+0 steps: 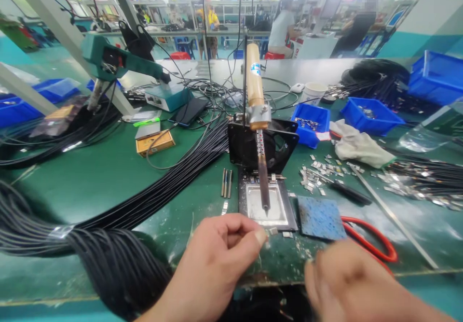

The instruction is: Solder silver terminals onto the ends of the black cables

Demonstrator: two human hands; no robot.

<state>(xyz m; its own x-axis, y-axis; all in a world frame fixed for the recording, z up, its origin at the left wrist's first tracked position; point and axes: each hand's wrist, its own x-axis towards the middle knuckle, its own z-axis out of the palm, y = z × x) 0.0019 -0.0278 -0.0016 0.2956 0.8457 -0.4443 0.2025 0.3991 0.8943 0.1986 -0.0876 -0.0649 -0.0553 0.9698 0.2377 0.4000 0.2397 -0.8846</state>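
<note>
My left hand (224, 249) is closed in a pinch just in front of the metal plate (291, 220) below the soldering iron; whatever its fingertips hold is too small to make out. The wooden-handled iron (255, 80) points down, its tip over the silvery square of the plate. Motion blurs my right hand (347, 278) at the lower right, near the table edge, in front of a blue sponge (321, 217); its fingers are smeared. Small metal pieces (287, 234) lie just beyond my left fingertips. A black fan (240, 143) stands behind the iron.
A thick bundle of black cables (162, 189) crosses the left side. Red-handled pliers (379, 235), a glove (361, 146), blue bins (371, 114) and scattered metal connectors (313, 179) are at right. Behind the bench, people sit and stand at other tables.
</note>
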